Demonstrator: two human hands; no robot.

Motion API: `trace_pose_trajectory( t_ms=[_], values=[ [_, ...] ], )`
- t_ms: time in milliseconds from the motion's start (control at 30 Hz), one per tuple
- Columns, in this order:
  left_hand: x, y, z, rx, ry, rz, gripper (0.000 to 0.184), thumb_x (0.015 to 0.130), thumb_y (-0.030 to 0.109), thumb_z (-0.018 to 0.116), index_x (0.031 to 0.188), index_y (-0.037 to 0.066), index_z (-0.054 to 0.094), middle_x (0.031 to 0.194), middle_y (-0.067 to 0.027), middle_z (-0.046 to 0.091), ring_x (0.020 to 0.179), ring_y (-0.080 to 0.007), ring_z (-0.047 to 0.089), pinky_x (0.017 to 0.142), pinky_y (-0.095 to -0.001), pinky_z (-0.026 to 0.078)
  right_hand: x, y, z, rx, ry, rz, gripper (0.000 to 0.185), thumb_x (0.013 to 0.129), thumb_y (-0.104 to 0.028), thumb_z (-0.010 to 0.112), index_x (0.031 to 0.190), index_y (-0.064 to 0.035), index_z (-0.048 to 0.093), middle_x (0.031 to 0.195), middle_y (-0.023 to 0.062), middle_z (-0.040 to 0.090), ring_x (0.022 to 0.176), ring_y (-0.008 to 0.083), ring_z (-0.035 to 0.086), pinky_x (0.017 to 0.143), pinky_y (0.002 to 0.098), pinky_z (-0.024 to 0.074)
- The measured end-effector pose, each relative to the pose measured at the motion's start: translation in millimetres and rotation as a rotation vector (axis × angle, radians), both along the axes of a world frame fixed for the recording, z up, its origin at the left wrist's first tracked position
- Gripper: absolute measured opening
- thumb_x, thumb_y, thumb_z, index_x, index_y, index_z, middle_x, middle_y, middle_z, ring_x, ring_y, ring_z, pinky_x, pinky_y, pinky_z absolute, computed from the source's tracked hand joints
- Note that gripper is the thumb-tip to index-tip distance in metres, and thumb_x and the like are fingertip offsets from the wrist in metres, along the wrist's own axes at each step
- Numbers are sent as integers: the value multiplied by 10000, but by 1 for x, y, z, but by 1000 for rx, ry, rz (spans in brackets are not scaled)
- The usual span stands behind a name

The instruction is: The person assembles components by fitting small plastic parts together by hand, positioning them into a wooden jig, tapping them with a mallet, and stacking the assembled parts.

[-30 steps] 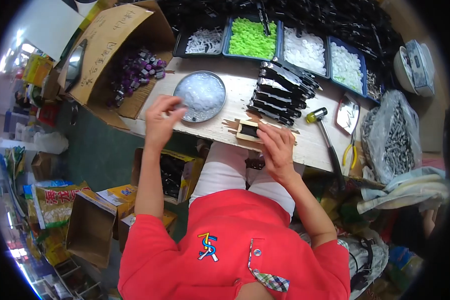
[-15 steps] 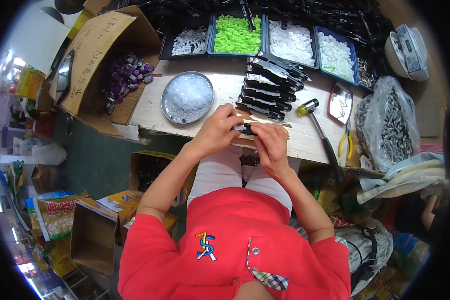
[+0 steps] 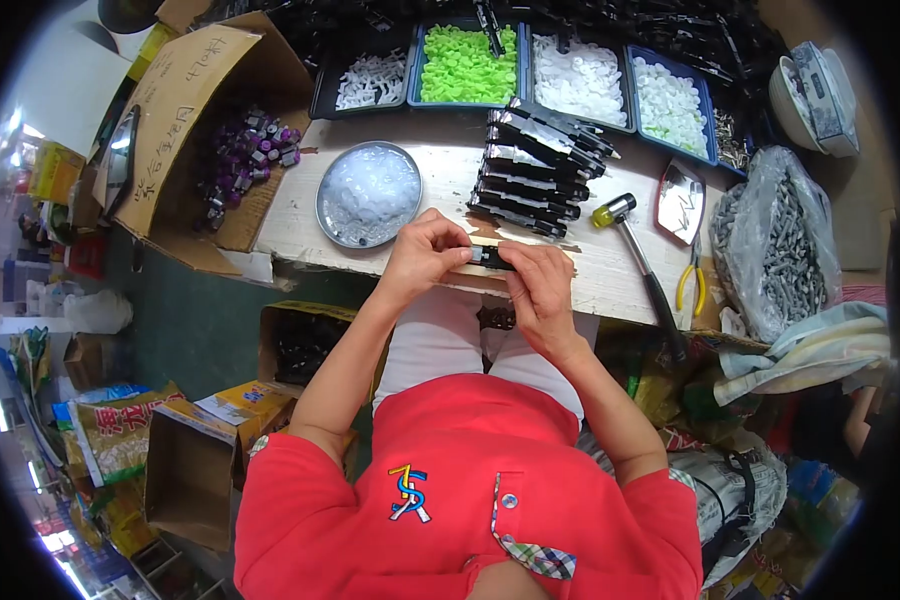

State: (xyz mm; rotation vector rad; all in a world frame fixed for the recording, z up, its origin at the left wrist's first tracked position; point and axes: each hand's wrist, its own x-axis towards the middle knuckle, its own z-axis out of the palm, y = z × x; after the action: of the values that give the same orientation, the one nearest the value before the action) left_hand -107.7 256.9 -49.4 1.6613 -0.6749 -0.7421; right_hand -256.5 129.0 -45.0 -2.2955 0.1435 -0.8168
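Observation:
A small black part (image 3: 489, 257) with a clear or silvery piece at its left end lies at the table's front edge, over a light wooden block that is mostly hidden. My left hand (image 3: 426, 257) pinches the left end of the part between thumb and fingertips. On the right end, my right hand (image 3: 539, 286) has its fingers closed round the black part. Just behind my hands lies a row of black clip-like pieces (image 3: 532, 175). A round metal dish (image 3: 369, 194) of clear small pieces stands left of them.
A hammer (image 3: 640, 262), yellow-handled pliers (image 3: 691, 287) and a red-edged tray (image 3: 680, 202) lie to the right, beside a plastic bag of metal parts (image 3: 780, 250). Bins of green pieces (image 3: 469, 64) and white pieces (image 3: 581, 80) line the back. A cardboard box (image 3: 185, 130) stands left.
My left hand has moved right from beside the dish to the black part and closed on its left end. My right hand stays at the block. The view has shifted slightly.

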Motion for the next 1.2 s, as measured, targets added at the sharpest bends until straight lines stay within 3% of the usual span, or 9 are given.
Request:
trace_pose_trajectory(
  t_ms=[200, 333, 433, 533, 667, 800, 867, 1033, 1200],
  values=[
    [24, -22, 34, 179, -631, -82, 164, 705, 100, 706, 832, 21, 638, 757, -57, 535, 595, -121, 528, 566, -257, 453, -28, -40, 19, 13, 16, -173, 228, 793, 10, 535, 1015, -15, 582, 1013, 124, 593, 948, 265, 524, 849, 338, 381],
    [88, -73, 52, 97, -979, 90, 214, 703, 168, 692, 866, 33, 660, 768, -118, 613, 657, -224, 596, 612, -311, 469, -51, -81, 18, 26, 110, -352, 165, 833, -28, 524, 978, 2, 596, 967, 122, 592, 928, 256, 537, 828, 325, 401],
    [130, -120, 53, 331, -1014, 96, 294, 698, 251, 676, 906, 43, 660, 841, -192, 626, 804, -354, 605, 720, -427, 483, -63, -97, 18, 90, 165, -413, 156, 831, -31, 524, 966, -2, 597, 931, 117, 589, 907, 251, 544, 811, 316, 408],
    [147, -148, 45, 487, -1027, 6, 271, 662, 248, 706, 840, 47, 674, 815, -193, 640, 775, -358, 619, 711, -420, 491, -75, -117, 16, -30, 184, -475, 141, 827, -31, 527, 946, 1, 595, 904, 117, 588, 872, 255, 558, 783, 312, 419],
    [165, -162, 32, 400, -1044, -2, 207, 662, 196, 687, 789, 33, 676, 774, -187, 642, 738, -334, 629, 681, -389, 499, -83, -155, 10, -97, 161, -580, 100, 814, -37, 540, 882, 10, 595, 849, 142, 591, 805, 289, 567, 716, 338, 432],
    [174, -161, 33, 260, -907, 89, 169, 665, 120, 684, 801, 20, 675, 721, -158, 650, 648, -257, 639, 632, -328, 507, -80, -184, 9, -248, 231, -653, 82, 785, -37, 556, 844, -4, 601, 782, 142, 573, 766, 322, 554, 677, 392, 427],
    [163, -151, 49, 92, -489, 190, 152, 709, 63, 667, 840, -15, 666, 677, -73, 637, 571, -117, 589, 499, -237, 462, -74, -189, 12, -385, 412, -632, 82, 762, -56, 576, 829, -30, 616, 779, 138, 574, 769, 315, 562, 673, 405, 431],
    [135, -122, 69, -291, 20, 171, 141, 779, 51, 657, 893, -31, 643, 795, -88, 631, 679, -144, 597, 578, -237, 487, -57, -199, 4, -595, 543, -606, 91, 720, -63, 554, 779, -41, 619, 729, 144, 581, 722, 313, 579, 640, 419, 454],
    [78, -83, 70, -427, 198, 113, 169, 771, -29, 623, 940, -35, 624, 837, -106, 638, 685, -157, 602, 599, -256, 496, -48, -204, 1, -650, 677, -606, 95, 679, -44, 527, 731, -52, 607, 736, 146, 601, 688, 304, 594, 607, 420, 441]
  ],
)
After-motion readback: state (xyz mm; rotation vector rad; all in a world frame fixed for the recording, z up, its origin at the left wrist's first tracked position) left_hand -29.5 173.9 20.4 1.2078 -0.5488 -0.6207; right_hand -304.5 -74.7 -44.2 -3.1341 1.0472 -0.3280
